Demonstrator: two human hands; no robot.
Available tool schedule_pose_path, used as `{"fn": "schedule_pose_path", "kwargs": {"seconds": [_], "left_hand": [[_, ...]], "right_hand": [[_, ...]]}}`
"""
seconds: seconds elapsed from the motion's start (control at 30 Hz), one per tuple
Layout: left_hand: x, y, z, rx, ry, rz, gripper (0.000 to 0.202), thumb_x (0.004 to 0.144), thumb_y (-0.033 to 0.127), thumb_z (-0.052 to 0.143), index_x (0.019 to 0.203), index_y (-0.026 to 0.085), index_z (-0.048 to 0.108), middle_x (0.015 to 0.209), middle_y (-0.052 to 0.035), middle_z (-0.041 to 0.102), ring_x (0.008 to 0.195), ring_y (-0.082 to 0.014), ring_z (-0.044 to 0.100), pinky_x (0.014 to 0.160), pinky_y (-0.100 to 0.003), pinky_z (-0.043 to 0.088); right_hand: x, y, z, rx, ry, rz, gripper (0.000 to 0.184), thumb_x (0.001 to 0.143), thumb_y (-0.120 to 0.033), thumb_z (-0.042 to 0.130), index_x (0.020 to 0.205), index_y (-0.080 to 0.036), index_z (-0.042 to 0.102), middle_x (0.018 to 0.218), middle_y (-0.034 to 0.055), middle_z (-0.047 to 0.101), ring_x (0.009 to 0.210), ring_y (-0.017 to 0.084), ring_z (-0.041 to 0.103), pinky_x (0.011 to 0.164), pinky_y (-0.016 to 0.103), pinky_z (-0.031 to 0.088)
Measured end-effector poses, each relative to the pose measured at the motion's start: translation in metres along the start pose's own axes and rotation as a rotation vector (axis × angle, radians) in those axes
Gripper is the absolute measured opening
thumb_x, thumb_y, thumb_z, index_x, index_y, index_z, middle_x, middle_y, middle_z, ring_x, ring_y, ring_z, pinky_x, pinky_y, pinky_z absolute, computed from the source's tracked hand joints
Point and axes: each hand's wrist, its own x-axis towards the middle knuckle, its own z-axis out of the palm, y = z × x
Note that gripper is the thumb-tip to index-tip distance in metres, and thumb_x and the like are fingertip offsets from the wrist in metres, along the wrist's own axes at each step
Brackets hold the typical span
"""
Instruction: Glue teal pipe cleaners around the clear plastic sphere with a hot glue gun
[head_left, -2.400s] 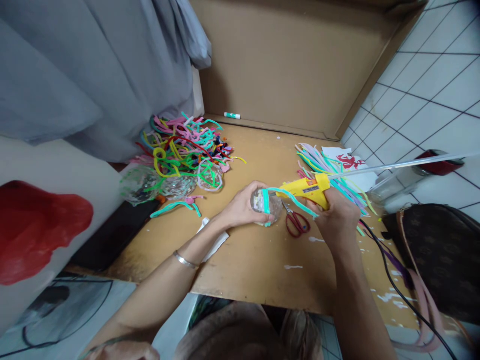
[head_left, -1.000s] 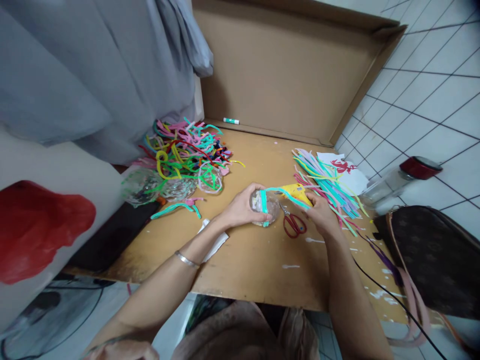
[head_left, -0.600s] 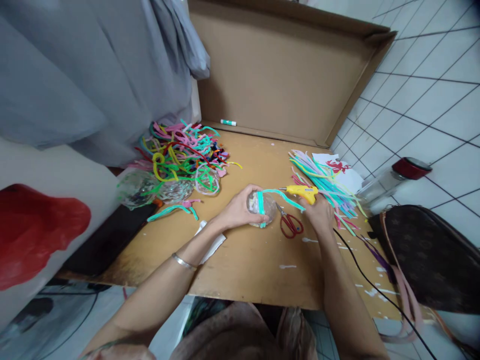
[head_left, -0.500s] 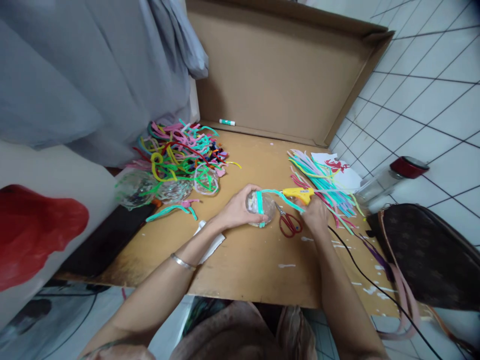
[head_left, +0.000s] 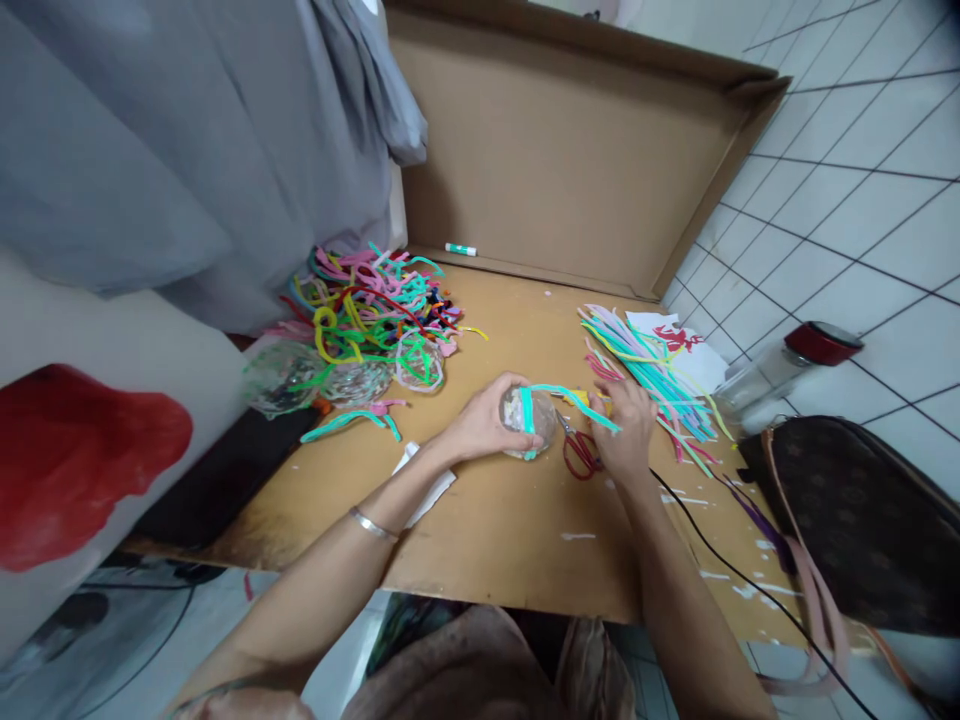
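Observation:
My left hand [head_left: 480, 420] is wrapped round a clear plastic ball [head_left: 529, 420] resting on the wooden board [head_left: 510, 510]. A teal pipe cleaner [head_left: 570, 398] runs over the ball and out to the right. My right hand [head_left: 624, 425] pinches the free end of that pipe cleaner just right of the ball. The yellow glue gun [head_left: 583, 398] lies on the board behind my right fingers, mostly hidden. Red-handled scissors [head_left: 579, 450] lie between the ball and my right hand.
A heap of bent coloured pipe cleaners [head_left: 371, 305] and clear balls [head_left: 285, 375] sits at the left. Straight pipe cleaners [head_left: 660, 365] fan out at the right near a jar with a red lid [head_left: 821, 345]. A brown bag [head_left: 862, 520] and a black cord [head_left: 720, 560] lie right.
My right hand lowered the yellow glue gun from above the ball onto the board, let it go, and moved onto the teal pipe cleaner's end. The left hand kept hold of the ball.

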Motion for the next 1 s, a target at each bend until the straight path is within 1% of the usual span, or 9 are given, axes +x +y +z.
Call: {"fn": "schedule_pose_path", "kwargs": {"seconds": [0.07, 0.13, 0.23, 0.37, 0.43, 0.57, 0.63, 0.83, 1.0], "left_hand": [[0.000, 0.002, 0.000, 0.006, 0.001, -0.001, 0.070, 0.056, 0.042, 0.081, 0.115, 0.019, 0.052, 0.104, -0.0033, 0.062, 0.094, -0.0224, 0.058, 0.085, -0.036, 0.047], [0.000, 0.004, 0.000, 0.009, 0.000, 0.000, 0.069, 0.056, 0.041, 0.081, 0.115, 0.019, 0.052, 0.104, -0.0032, 0.062, 0.095, -0.0225, 0.058, 0.086, -0.037, 0.047], [0.000, 0.005, 0.001, -0.004, 0.001, 0.015, 0.066, 0.056, 0.037, 0.080, 0.114, 0.019, 0.053, 0.104, -0.0038, 0.062, 0.094, -0.0221, 0.058, 0.086, -0.037, 0.047], [0.000, 0.005, 0.002, -0.022, 0.001, 0.029, 0.062, 0.057, 0.034, 0.079, 0.112, 0.021, 0.054, 0.103, -0.0030, 0.062, 0.092, -0.0215, 0.058, 0.084, -0.036, 0.048], [0.000, 0.006, 0.001, -0.025, 0.000, 0.026, 0.061, 0.056, 0.034, 0.079, 0.110, 0.021, 0.054, 0.101, -0.0024, 0.062, 0.090, -0.0211, 0.058, 0.083, -0.035, 0.048], [-0.001, 0.007, 0.000, -0.022, -0.013, 0.015, 0.063, 0.055, 0.035, 0.080, 0.111, 0.020, 0.054, 0.101, -0.0027, 0.062, 0.089, -0.0205, 0.058, 0.080, -0.033, 0.047], [-0.001, 0.009, -0.001, -0.011, -0.014, 0.009, 0.064, 0.055, 0.036, 0.080, 0.112, 0.020, 0.054, 0.101, -0.0027, 0.062, 0.088, -0.0203, 0.057, 0.079, -0.033, 0.047], [-0.002, 0.009, -0.004, -0.007, -0.020, 0.004, 0.064, 0.055, 0.036, 0.080, 0.111, 0.020, 0.054, 0.100, -0.0018, 0.061, 0.088, -0.0199, 0.057, 0.079, -0.033, 0.046], [-0.002, 0.007, -0.004, -0.021, -0.020, 0.007, 0.062, 0.056, 0.036, 0.080, 0.111, 0.021, 0.054, 0.101, -0.0017, 0.061, 0.088, -0.0195, 0.057, 0.079, -0.032, 0.046]], "right_hand": [[0.000, -0.017, -0.009, 0.291, 0.021, -0.134, 0.027, 0.090, -0.037, 0.050, 0.099, -0.019, 0.068, 0.096, 0.0094, 0.069, 0.094, 0.024, 0.061, 0.088, 0.040, 0.044], [0.000, -0.032, -0.017, 0.454, 0.008, -0.212, 0.024, 0.090, -0.037, 0.055, 0.103, -0.022, 0.069, 0.097, 0.0071, 0.070, 0.093, 0.022, 0.062, 0.086, 0.038, 0.047], [0.003, -0.047, -0.024, 0.528, -0.010, -0.282, 0.019, 0.089, -0.035, 0.059, 0.101, -0.025, 0.071, 0.094, 0.0048, 0.072, 0.091, 0.021, 0.064, 0.085, 0.039, 0.048], [0.008, -0.054, -0.027, 0.568, -0.037, -0.323, 0.016, 0.090, -0.032, 0.059, 0.089, -0.026, 0.074, 0.086, 0.0034, 0.074, 0.083, 0.020, 0.065, 0.083, 0.039, 0.050], [0.008, -0.055, -0.026, 0.592, -0.043, -0.287, 0.016, 0.089, -0.032, 0.059, 0.087, -0.026, 0.074, 0.085, 0.0035, 0.074, 0.081, 0.020, 0.066, 0.082, 0.039, 0.051], [0.006, -0.055, -0.023, 0.714, -0.044, -0.100, 0.011, 0.084, -0.029, 0.063, 0.084, -0.024, 0.073, 0.085, 0.0031, 0.076, 0.081, 0.019, 0.068, 0.080, 0.035, 0.053], [0.005, -0.053, -0.022, 0.765, -0.046, -0.042, 0.010, 0.082, -0.028, 0.065, 0.083, -0.023, 0.073, 0.084, 0.0028, 0.076, 0.081, 0.019, 0.069, 0.080, 0.033, 0.053], [0.004, -0.050, -0.024, 0.768, -0.118, -0.020, 0.014, 0.082, -0.034, 0.063, 0.082, -0.023, 0.072, 0.083, 0.0029, 0.075, 0.082, 0.019, 0.069, 0.080, 0.033, 0.054], [0.004, -0.051, -0.027, 0.784, -0.187, 0.043, 0.014, 0.077, -0.035, 0.067, 0.080, -0.023, 0.073, 0.082, 0.0030, 0.076, 0.078, 0.019, 0.069, 0.076, 0.032, 0.054]]}}
